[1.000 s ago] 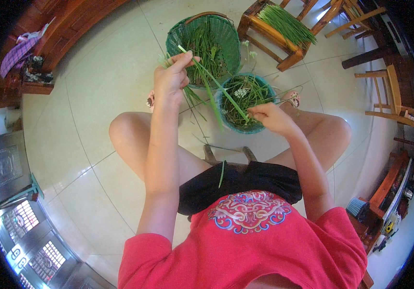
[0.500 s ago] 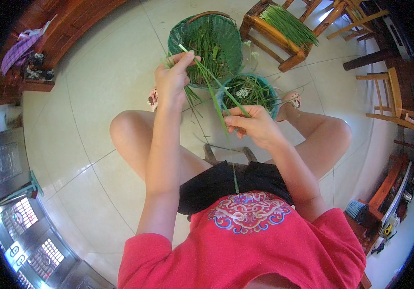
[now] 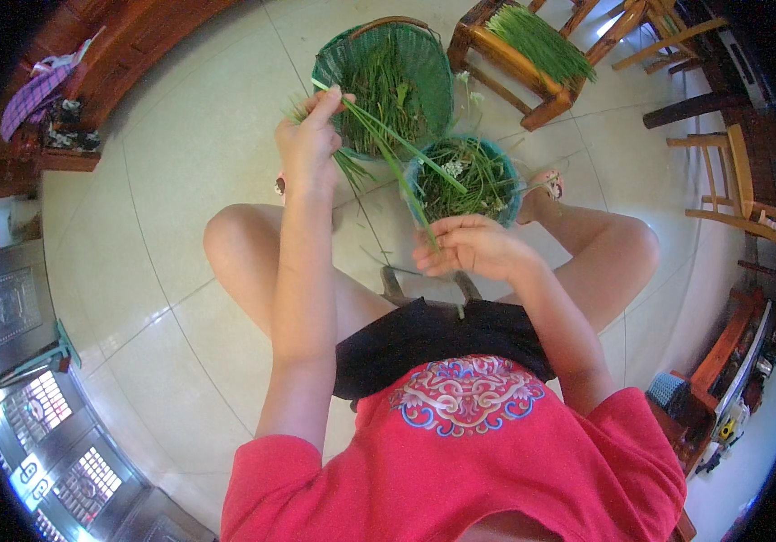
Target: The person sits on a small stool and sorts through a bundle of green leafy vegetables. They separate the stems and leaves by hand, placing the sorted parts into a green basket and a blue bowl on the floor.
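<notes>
My left hand (image 3: 309, 144) is closed around a small bunch of garlic chives (image 3: 391, 155), held above the near side of a large green basket (image 3: 438, 79). Pale stem ends stick out past its fingertips, and green leaves slant down to the right. Lower and to the right, my right hand (image 3: 483, 247) has its fingertips at the end of one long leaf and seems to pinch it; the fingers are slightly blurred. Just beyond that hand stands a smaller teal bucket (image 3: 516, 210) filled with chive leaves and white flower heads. Loose greens lie inside the large basket.
A wooden stool (image 3: 546, 116) at the far right carries a neat pile of chives (image 3: 541, 45). More wooden chairs (image 3: 742, 176) line the right side. My bare legs are spread around the bucket. Bits of leaf lie on the tiled floor (image 3: 198, 194).
My left hand has shifted slightly left with the chives. My right hand has moved a little down, its fingers straighter, and one of the two leaves at its fingertips has slipped free.
</notes>
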{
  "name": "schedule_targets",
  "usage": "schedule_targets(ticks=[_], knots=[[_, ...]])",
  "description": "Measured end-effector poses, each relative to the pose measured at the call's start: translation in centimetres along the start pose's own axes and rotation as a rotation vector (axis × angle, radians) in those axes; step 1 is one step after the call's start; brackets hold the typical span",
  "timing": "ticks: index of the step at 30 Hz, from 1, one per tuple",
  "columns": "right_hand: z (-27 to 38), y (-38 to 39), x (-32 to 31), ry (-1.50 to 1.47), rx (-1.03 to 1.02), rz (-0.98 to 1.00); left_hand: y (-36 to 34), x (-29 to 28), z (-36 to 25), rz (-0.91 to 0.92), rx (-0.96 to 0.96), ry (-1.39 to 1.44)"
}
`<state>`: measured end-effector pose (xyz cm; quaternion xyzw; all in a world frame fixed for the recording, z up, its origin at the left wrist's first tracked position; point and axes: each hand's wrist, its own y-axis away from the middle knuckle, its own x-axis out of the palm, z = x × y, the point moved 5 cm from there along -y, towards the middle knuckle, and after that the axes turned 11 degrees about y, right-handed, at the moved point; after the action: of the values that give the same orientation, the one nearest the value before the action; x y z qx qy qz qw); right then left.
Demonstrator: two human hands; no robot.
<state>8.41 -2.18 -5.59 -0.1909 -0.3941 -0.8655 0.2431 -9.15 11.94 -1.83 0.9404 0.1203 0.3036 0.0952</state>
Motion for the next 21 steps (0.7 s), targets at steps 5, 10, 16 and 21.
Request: schedule_targets(ticks=[5,10,16,21], knots=[[-0.9,1.5,0.4,-0.200,0.061,0.068,-0.4,-0.7,-0.9,-0.015,0.100,0.002],[-0.9,2.7,-0.2,-0.105,0.080,0.031,-0.6,-1.3,-1.5,-0.072,0.143,-0.005],[-1.3,2.9,-0.6,0.030,0.098,0.049,-0.9,-1.6,-1.9,-0.088,0.196,-0.016],[-1.8,1.7,-2.5,0.375,0.040,-0.038,-0.4,-1.5,-2.1,-0.118,0.220,-0.038]])
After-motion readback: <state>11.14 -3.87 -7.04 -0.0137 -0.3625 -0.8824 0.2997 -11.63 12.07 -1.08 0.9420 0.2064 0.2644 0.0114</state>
